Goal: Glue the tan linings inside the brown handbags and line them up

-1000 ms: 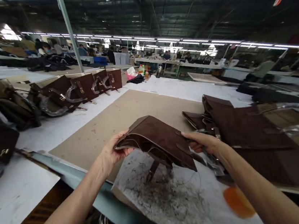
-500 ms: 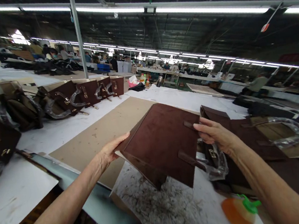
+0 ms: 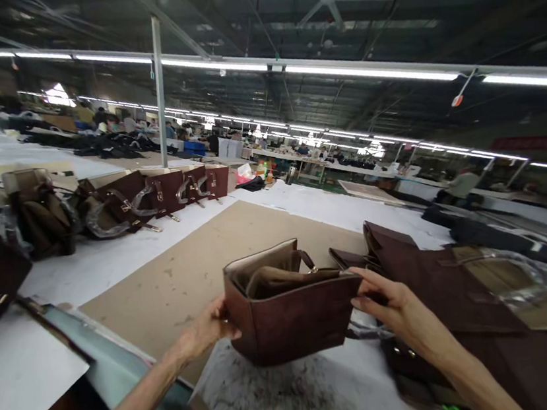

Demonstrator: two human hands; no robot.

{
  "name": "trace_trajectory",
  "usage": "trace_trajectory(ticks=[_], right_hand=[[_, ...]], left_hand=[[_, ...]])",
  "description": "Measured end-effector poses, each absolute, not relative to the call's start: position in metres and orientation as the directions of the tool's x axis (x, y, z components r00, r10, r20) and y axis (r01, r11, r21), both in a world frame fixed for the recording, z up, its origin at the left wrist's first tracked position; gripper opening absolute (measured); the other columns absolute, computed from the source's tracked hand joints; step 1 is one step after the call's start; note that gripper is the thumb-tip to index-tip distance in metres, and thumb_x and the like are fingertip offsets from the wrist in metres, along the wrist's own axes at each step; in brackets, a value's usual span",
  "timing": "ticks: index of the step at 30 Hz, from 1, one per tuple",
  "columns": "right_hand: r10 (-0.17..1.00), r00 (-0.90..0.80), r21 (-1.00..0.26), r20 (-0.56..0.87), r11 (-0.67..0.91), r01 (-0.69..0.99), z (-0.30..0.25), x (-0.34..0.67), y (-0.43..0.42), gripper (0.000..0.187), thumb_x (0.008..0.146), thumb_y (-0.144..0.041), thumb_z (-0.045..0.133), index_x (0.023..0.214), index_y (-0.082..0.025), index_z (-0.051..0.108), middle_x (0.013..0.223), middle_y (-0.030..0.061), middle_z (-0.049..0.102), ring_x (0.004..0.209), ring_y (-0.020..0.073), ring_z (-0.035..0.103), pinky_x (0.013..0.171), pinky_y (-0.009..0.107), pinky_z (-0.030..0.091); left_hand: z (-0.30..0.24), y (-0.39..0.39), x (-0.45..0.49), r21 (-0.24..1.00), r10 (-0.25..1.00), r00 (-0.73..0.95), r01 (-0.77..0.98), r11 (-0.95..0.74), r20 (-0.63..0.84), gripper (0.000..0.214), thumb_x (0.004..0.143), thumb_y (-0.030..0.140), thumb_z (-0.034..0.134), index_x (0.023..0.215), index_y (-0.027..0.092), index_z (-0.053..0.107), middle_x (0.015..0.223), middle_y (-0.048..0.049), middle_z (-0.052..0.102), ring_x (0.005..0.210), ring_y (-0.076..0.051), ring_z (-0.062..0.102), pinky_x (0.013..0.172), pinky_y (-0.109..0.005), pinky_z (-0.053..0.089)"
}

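I hold a dark brown suede bag [image 3: 292, 319] upright over a scuffed white board [image 3: 297, 395], its open top facing me and showing a tan lining. My left hand [image 3: 208, 329] grips the bag's left side, fingers wrapped round its edge. My right hand [image 3: 390, 304] grips the bag's right upper corner, fingers closed on it. A strap end and a metal ring stick out at the bag's top.
Flat brown bag pieces [image 3: 431, 272] with clear plastic wrap lie at the right. A tan cardboard sheet [image 3: 186, 269] covers the white table. A row of finished brown bags [image 3: 152, 193] stands at far left. Other people work at tables far back.
The bag has been turned from lying flat with its back panel toward me to standing upright with its open top up. Both hands stayed on its sides. The view tilted upward.
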State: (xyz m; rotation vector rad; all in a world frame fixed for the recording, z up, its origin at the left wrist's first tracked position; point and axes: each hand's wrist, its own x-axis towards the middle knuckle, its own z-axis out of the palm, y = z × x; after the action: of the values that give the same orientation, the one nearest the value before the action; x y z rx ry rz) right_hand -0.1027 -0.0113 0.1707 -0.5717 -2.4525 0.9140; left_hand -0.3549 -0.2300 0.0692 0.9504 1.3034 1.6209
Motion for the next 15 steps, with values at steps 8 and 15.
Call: trace_trajectory(ticks=[8, 15], right_hand=[[0.491, -0.840, -0.630, 0.230, 0.733, 0.256, 0.147, -0.080, -0.017, 0.030, 0.086, -0.031, 0.057, 0.115, -0.026, 0.059, 0.090, 0.0001, 0.067, 0.083, 0.0222, 0.061, 0.075, 0.030, 0.047], [0.316, -0.825, -0.231, 0.469, 0.945, 0.230, 0.139, -0.064, -0.029, 0.022, 0.089, -0.027, 0.049, 0.106, -0.026, 0.063, 0.096, 0.0068, 0.066, 0.080, 0.0242, 0.062, 0.067, 0.033, 0.051]], left_hand=[[0.071, -0.236, -0.348, 0.995, 0.932, -0.350, 0.063, -0.076, 0.093, 0.056, 0.065, 0.009, 0.057, 0.119, 0.022, 0.053, 0.114, -0.0063, 0.060, 0.102, -0.023, 0.054, 0.086, -0.034, 0.041], [0.075, -0.236, -0.339, 0.998, 0.896, -0.441, 0.018, -0.060, 0.062, 0.057, 0.063, 0.008, 0.059, 0.117, 0.022, 0.054, 0.120, -0.0078, 0.058, 0.106, -0.026, 0.054, 0.085, -0.035, 0.044]])
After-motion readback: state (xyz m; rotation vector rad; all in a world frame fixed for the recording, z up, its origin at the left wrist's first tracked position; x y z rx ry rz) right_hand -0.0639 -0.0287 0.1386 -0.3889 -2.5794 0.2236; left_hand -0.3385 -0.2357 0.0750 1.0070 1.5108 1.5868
